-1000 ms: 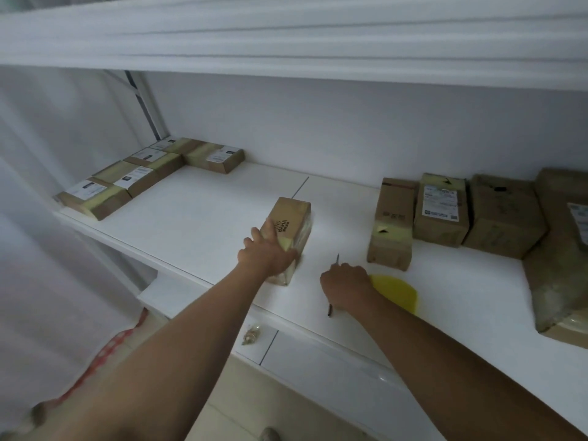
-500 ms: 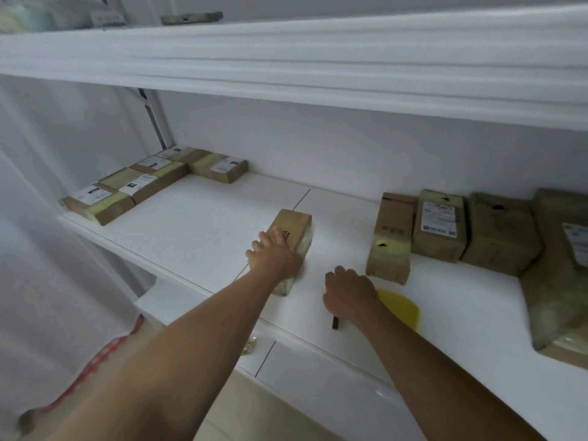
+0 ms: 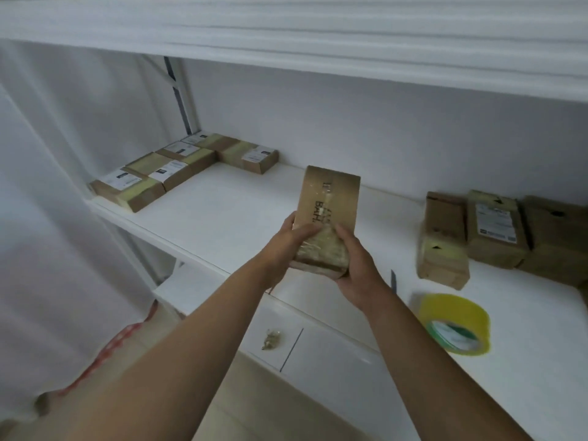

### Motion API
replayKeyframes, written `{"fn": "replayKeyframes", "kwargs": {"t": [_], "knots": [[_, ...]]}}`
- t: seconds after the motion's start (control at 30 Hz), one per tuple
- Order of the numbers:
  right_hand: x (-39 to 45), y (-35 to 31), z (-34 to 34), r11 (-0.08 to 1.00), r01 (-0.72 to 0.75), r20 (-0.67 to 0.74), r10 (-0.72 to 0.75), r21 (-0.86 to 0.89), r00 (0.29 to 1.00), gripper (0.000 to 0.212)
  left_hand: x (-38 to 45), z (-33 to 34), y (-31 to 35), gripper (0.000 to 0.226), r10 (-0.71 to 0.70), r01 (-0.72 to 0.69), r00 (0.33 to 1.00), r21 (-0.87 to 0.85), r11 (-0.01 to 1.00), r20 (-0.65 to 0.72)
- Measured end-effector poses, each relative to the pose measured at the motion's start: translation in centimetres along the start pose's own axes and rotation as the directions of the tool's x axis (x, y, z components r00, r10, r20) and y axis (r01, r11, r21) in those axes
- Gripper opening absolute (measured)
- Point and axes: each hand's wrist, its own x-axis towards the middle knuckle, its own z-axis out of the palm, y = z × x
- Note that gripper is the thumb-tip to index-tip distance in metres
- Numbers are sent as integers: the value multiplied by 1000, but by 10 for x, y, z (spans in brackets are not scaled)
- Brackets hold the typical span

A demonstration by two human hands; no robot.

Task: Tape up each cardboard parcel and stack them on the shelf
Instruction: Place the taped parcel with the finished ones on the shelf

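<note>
Parcel in the hands: a small cardboard parcel (image 3: 329,211) is held up above the white shelf (image 3: 222,218), not touching it; its near end is wrapped in glossy tape, and dark letters are printed on its upper face.
Left hand: the left hand (image 3: 286,246) grips the left side of the parcel at the near end; its fingers (image 3: 307,230) are curled over the upper face, clamped on the cardboard.
Right hand: the right hand (image 3: 356,265) holds the right side and the bottom of the same end; the thumb lies on the upper face and the fingers are wrapped under the parcel.
Tape roll: a yellow tape roll (image 3: 455,323) lies on the shelf to the right of the right forearm, apart from it.
Thin tool: a thin dark tool (image 3: 394,280) lies on the shelf just beside the right wrist; what it is I cannot tell.
Parcels at right: several brown parcels (image 3: 493,230) stand close together near the back wall; some carry a white label.
Parcels at left: a row of flat labelled parcels (image 3: 152,176) lies at the far left corner of the shelf, one touching the next.
</note>
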Motion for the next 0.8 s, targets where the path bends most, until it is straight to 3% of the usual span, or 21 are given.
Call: {"fn": "replayKeyframes", "kwargs": {"t": [0.17, 0.27, 0.33, 0.47, 0.7, 0.8], "knots": [[13, 23, 52, 998, 27, 21, -28, 51, 999, 45, -19, -63, 6, 61, 60, -80, 982, 104, 991, 179], [20, 36, 83, 999, 11, -13, -10, 42, 1000, 38, -24, -98, 15, 60, 102, -135, 977, 171, 976, 189], [26, 46, 100, 999, 11, -37, -12, -38, 999, 38, -29, -116, 20, 47, 112, -147, 980, 220, 964, 166], [33, 64, 125, 969, 60, -9, -64, -241, 998, 57, -31, -149, 17, 30, 130, -142, 988, 155, 978, 84], [55, 76, 136, 922, 81, 5, -85, -379, 996, 54, -11, -178, -2, 70, 137, -139, 990, 110, 984, 30], [74, 75, 139, 905, 68, 21, -65, -420, 998, 54, 6, -193, -3, 81, 66, -67, 997, 37, 997, 34]]}}
